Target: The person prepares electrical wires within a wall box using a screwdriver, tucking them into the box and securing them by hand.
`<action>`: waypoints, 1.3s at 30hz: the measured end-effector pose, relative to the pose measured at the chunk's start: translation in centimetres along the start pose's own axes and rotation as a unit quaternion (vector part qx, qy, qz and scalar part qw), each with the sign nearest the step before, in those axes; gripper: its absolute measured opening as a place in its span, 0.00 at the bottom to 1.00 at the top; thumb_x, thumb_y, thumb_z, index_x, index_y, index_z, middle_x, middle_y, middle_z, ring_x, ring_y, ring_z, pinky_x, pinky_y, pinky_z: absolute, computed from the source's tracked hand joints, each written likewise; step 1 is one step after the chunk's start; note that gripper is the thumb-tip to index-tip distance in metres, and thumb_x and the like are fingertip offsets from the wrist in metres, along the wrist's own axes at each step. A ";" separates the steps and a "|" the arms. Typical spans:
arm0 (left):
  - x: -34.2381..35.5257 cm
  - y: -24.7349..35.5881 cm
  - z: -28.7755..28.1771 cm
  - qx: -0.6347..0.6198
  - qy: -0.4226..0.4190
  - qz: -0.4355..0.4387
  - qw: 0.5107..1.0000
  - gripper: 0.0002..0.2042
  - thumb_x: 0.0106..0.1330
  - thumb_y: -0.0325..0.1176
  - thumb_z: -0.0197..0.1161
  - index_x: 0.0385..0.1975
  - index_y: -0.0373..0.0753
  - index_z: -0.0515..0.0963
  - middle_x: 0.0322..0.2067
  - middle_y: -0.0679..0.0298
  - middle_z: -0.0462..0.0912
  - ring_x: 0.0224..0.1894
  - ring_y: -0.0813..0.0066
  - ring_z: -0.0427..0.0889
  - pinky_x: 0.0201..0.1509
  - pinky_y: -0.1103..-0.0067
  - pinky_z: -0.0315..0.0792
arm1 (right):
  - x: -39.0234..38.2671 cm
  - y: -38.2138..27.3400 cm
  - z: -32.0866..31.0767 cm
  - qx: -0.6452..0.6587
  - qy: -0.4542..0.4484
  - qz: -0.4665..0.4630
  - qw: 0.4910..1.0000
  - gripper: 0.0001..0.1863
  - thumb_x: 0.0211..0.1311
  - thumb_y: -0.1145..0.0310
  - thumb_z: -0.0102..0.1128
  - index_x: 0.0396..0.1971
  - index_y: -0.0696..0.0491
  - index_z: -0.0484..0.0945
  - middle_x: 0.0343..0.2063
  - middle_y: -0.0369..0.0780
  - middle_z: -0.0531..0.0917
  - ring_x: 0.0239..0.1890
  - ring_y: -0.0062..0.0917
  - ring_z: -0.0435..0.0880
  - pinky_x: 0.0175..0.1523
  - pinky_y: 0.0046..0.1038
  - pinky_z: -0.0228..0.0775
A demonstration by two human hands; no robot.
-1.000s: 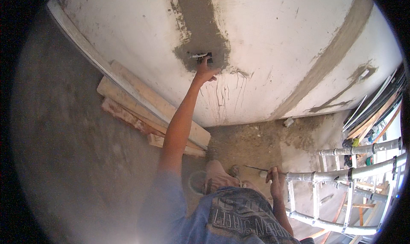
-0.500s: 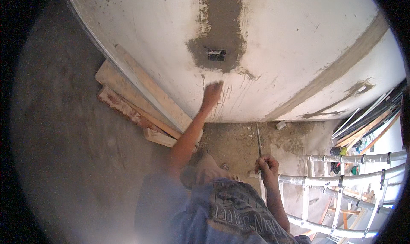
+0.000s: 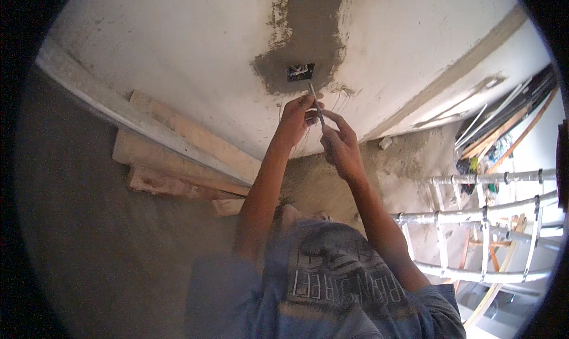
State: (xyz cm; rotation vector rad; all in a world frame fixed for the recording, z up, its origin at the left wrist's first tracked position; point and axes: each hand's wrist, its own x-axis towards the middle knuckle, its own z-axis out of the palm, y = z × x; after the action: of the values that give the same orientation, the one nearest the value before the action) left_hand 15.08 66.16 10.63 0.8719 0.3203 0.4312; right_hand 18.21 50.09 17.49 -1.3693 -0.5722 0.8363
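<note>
Both my hands are raised just below a dark recessed electrical box (image 3: 300, 72) with pale wires inside, set in grey patched plaster on the white wall (image 3: 415, 37). My right hand (image 3: 341, 146) is closed on a thin grey metal rod (image 3: 314, 93), index finger stretched along it. My left hand (image 3: 298, 115) has its fingers closed at the rod's upper part, near the tip; whether anything else is in them is hidden.
Planks (image 3: 145, 143) and a long pale strip (image 3: 89, 90) lie along the wall at the left. Aluminium scaffolding or ladder frames (image 3: 462, 217) stand at the right, near piled timber and dark hoses (image 3: 521, 108). A small pale lump (image 3: 385, 143) lies by the wall's foot.
My left hand dropped away from the box, then rose again to the rod. My right hand has come up from beside my body, bringing the rod to just under the box beside my left hand.
</note>
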 end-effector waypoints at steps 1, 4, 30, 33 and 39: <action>0.4 0.4 0.1 -0.011 0.000 -0.007 1.000 0.14 0.69 0.42 0.55 0.39 0.35 0.76 0.31 0.64 0.80 0.31 0.78 0.76 0.34 0.81 0.71 | 1.1 0.7 0.5 0.017 0.019 -0.016 1.000 0.22 0.65 0.70 0.50 0.59 0.53 0.66 0.18 0.29 0.69 0.17 0.11 0.62 0.19 0.17 0.52; 2.0 0.6 -1.3 0.004 -0.033 -0.007 0.999 0.13 0.69 0.41 0.55 0.37 0.36 0.75 0.30 0.64 0.79 0.32 0.77 0.76 0.35 0.81 0.71 | 3.3 2.1 1.5 0.023 0.055 -0.025 0.998 0.23 0.65 0.69 0.51 0.59 0.54 0.67 0.17 0.29 0.70 0.15 0.11 0.62 0.19 0.17 0.52; 3.3 -0.6 -2.9 -0.029 -0.011 -0.050 0.998 0.11 0.69 0.36 0.54 0.45 0.36 0.74 0.35 0.63 0.79 0.38 0.75 0.78 0.41 0.78 0.74 | 4.7 4.6 -1.3 -0.087 0.063 -0.124 0.986 0.21 0.60 0.68 0.53 0.53 0.57 0.75 0.14 0.33 0.71 0.17 0.13 0.62 0.22 0.24 0.57; 3.2 -0.7 -2.9 -0.024 -0.006 -0.051 0.998 0.12 0.69 0.36 0.54 0.46 0.35 0.74 0.36 0.64 0.78 0.39 0.76 0.77 0.41 0.78 0.75 | 4.9 3.9 -1.8 -0.026 0.034 -0.073 0.996 0.22 0.58 0.66 0.54 0.54 0.56 0.75 0.14 0.31 0.71 0.17 0.15 0.62 0.22 0.24 0.58; 5.5 0.4 -3.1 -0.071 0.008 -0.050 0.996 0.12 0.70 0.36 0.54 0.46 0.35 0.73 0.38 0.63 0.77 0.41 0.77 0.76 0.42 0.80 0.73 | 7.7 2.7 -2.0 -0.074 0.036 -0.051 0.995 0.23 0.58 0.64 0.54 0.52 0.58 0.75 0.23 0.43 0.82 0.22 0.22 0.77 0.30 0.27 0.71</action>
State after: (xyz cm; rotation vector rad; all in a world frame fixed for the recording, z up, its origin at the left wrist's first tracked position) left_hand 18.35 71.17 8.54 0.7114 0.3419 0.3630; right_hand 23.87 54.96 13.71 -1.4857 -0.6527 0.6708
